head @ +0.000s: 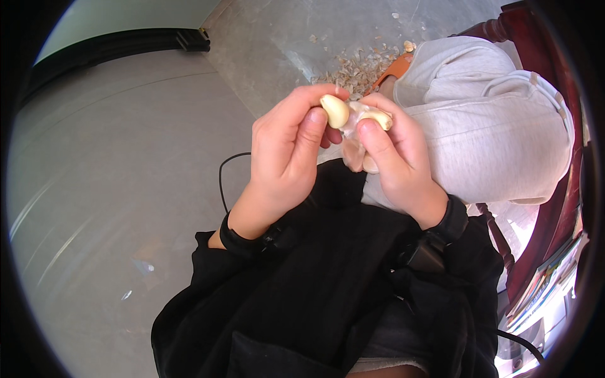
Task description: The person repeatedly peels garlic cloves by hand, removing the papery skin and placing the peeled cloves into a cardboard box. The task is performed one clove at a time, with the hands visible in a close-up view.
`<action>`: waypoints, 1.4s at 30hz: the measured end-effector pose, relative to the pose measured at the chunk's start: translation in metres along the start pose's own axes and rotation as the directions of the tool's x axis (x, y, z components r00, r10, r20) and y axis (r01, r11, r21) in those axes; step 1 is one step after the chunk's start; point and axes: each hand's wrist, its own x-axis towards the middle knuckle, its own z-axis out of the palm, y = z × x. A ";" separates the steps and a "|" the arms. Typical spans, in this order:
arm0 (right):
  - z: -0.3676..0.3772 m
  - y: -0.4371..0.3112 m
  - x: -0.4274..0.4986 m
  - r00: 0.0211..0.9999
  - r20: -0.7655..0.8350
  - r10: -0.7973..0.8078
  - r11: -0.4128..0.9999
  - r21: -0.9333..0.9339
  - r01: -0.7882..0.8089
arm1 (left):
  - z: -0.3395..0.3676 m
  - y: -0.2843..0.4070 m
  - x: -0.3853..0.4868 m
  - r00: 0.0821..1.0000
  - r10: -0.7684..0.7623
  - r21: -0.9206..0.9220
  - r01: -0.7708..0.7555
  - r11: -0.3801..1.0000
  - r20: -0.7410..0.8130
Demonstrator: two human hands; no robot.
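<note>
Between thumb and fingers, my left hand holds a pale, peeled garlic clove, its pointed end up and to the left. My right hand grips a partly broken garlic bulb with pinkish, papery skin; the thumb presses by its pale stem end. The two hands are close together above my lap, and the clove is right beside the bulb's loose skin. Part of the bulb is hidden by the right thumb and fingers. Each wrist has a black band around it.
Garlic skins lie scattered on the grey floor beyond the hands, beside an orange shoe. A dark red wooden chair or bench frame and stacked books or papers stand at the right. A black cable loops left of my left hand.
</note>
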 end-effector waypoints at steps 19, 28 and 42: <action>-0.004 -0.002 0.001 0.972 0.233 0.039 0.974 -0.225 0.015 | -0.023 0.008 0.015 0.906 0.025 0.355 -0.191 0.915 0.423; -0.007 -0.002 0.002 0.977 0.193 0.089 0.988 -0.139 -0.062 | -0.026 0.009 0.009 0.969 0.085 0.210 -0.135 0.968 0.233; -0.002 -0.003 0.005 0.998 -0.044 -0.054 0.997 0.048 0.056 | -0.026 0.014 -0.002 0.999 -0.053 0.203 0.051 0.978 0.006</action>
